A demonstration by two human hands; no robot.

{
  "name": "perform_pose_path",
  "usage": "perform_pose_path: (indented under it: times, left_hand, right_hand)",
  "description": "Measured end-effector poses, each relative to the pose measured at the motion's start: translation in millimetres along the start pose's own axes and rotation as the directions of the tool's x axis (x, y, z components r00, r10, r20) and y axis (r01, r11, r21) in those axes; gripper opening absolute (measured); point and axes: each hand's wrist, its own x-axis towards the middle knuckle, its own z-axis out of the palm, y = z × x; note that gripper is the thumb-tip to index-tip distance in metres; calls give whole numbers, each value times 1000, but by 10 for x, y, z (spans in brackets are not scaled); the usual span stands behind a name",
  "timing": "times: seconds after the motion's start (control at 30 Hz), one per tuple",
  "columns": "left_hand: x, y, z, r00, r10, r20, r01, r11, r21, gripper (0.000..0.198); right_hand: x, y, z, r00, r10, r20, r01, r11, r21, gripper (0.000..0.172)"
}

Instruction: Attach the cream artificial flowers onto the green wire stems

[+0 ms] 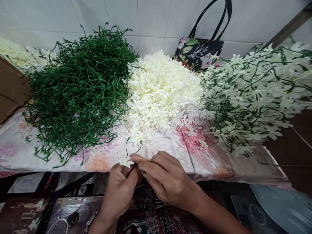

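My left hand [119, 190] is closed on an artificial flower stem in front of the table's edge. One white flower [126, 162] sits on that stem, just above the thumb. Thin green branches [126, 148] of it curve up beyond the fingers. My right hand [170, 180] is pressed up against the left one, its thumb and fingers pinched together; what lies between them is hidden. Straight ahead is a heap of loose creamy-white flower heads [163, 87]. To its left rises a large pile of bare green stems [83, 84].
Stems with white flowers attached [255, 94] are heaped at the right. A floral cloth [102, 159] covers the table. At the back wall stands a black flowered bag [198, 53]; a cardboard box [12, 84] is at far left. White stamen strands [187, 115] lie near the middle.
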Motion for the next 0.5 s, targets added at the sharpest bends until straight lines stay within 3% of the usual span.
perform_pose_path:
  times: [0.07, 0.13, 0.2, 0.3, 0.5]
  left_hand:
    - [10, 56, 47, 1000, -5, -11, 4, 999, -37, 22]
    - [33, 146, 58, 999, 39, -19, -40, 997, -60, 15]
    - [61, 237, 24, 993, 98, -59, -102, 991, -84, 9]
    - [104, 326, -61, 983, 146, -113, -159, 981, -113, 6]
    - [224, 323, -85, 975, 167, -149, -179, 981, -68, 13]
  right_hand:
    - [-56, 60, -109, 998, 50, -28, -51, 998, -45, 23]
    - [-148, 160, -262, 989, 88, -116, -108, 978, -180, 14]
    - [-259, 282, -406, 982, 167, -85, -188, 889, -418, 7]
    - [-409, 444, -511, 973, 228, 17, -166, 758, -630, 18]
    - [-507, 544, -433, 975, 217, 51, -130, 738, -663, 28]
